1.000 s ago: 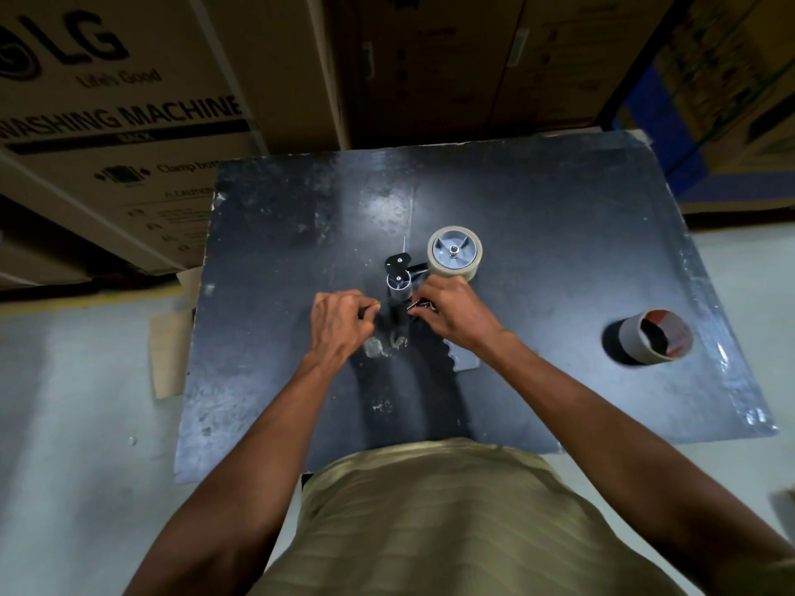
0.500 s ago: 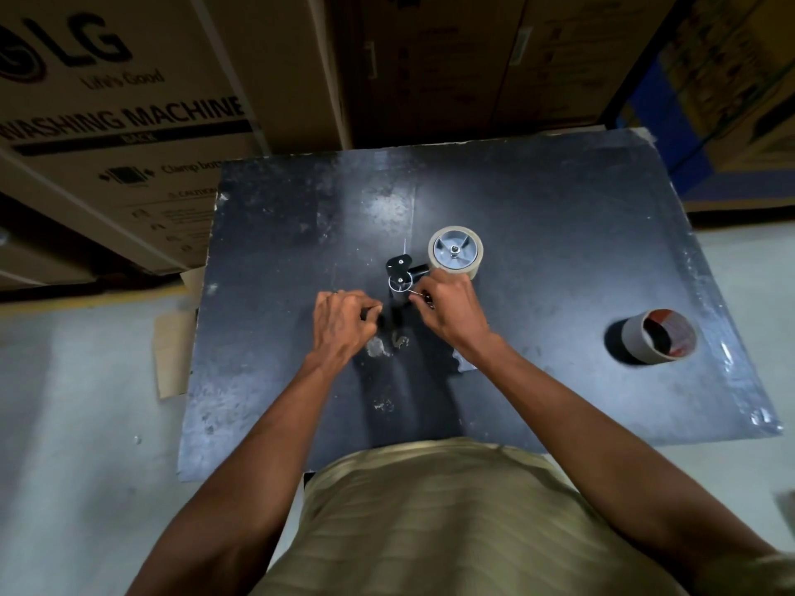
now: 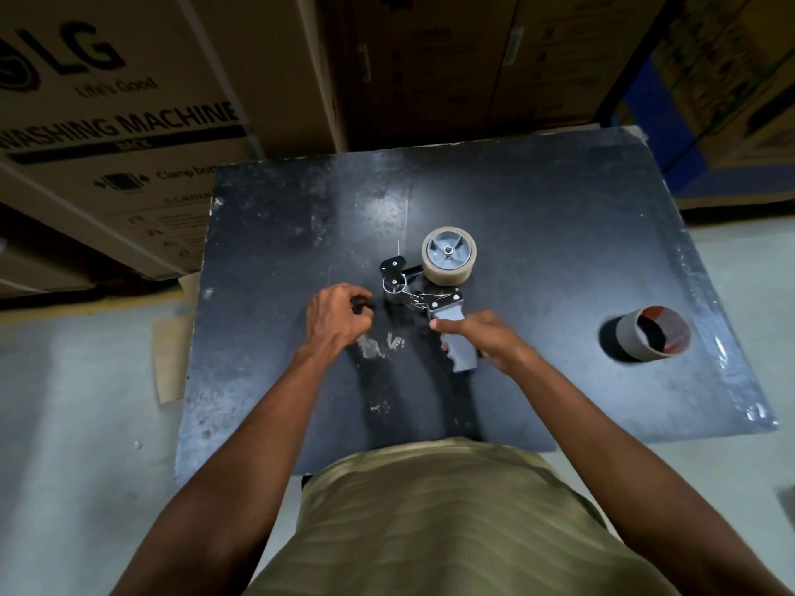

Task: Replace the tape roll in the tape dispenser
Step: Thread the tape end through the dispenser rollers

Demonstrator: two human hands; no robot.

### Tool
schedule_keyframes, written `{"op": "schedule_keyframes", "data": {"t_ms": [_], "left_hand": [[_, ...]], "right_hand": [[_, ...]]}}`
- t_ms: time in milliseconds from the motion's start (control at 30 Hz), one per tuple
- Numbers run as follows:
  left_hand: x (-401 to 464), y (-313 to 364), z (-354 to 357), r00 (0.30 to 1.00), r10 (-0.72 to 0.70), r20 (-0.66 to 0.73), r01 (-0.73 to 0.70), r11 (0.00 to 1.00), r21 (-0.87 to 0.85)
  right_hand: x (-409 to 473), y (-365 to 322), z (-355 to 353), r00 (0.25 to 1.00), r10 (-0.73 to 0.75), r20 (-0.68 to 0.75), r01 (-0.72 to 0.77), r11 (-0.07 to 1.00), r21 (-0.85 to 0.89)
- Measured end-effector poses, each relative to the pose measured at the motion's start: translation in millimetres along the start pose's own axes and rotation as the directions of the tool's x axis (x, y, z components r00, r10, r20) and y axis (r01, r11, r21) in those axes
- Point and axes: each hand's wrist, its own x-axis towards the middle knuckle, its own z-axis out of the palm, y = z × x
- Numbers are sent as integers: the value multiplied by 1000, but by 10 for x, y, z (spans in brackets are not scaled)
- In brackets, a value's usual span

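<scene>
A hand-held tape dispenser (image 3: 430,294) lies on the black table (image 3: 559,234). A beige tape roll (image 3: 448,256) sits on its grey hub. Its grey handle (image 3: 458,344) points toward me. My right hand (image 3: 482,337) rests against the handle's right side, with the thumb at its top. My left hand (image 3: 340,314) is curled just left of the dispenser's black front end, with something small and dark at its fingertips; I cannot tell what it is. An empty cardboard tape core (image 3: 654,333) lies on its side at the table's right.
Large cardboard boxes (image 3: 129,101) are stacked close behind the table. A flat piece of cardboard (image 3: 172,359) lies on the grey floor at the left. Blue racking (image 3: 645,101) stands at the back right. My torso is against the table's near edge.
My right hand has drawn back from the dispenser's front mechanism to the handle, which now shows. My left hand has stayed left of the front end.
</scene>
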Motion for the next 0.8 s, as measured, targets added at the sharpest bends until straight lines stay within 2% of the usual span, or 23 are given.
{"op": "schedule_keyframes", "data": {"t_ms": [67, 133, 200, 267, 500, 800], "left_hand": [[25, -32, 9, 1000, -13, 23, 14, 998, -55], [54, -60, 26, 997, 33, 66, -27, 996, -90], [71, -50, 33, 992, 83, 98, -74, 993, -93], [85, -21, 37, 990, 93, 110, -79, 989, -123], [178, 167, -2, 974, 144, 173, -109, 974, -196], [136, 248, 230, 980, 154, 125, -123, 967, -224]], "right_hand": [[26, -20, 25, 994, 35, 104, -50, 988, 146], [78, -37, 34, 972, 78, 220, -136, 955, 262], [87, -57, 38, 939, 110, 327, -208, 937, 282], [88, -63, 26, 918, 130, 374, -241, 932, 270], [37, -154, 11, 919, 128, 374, -243, 929, 279], [-292, -94, -120, 959, 45, 279, -145, 926, 348]]}}
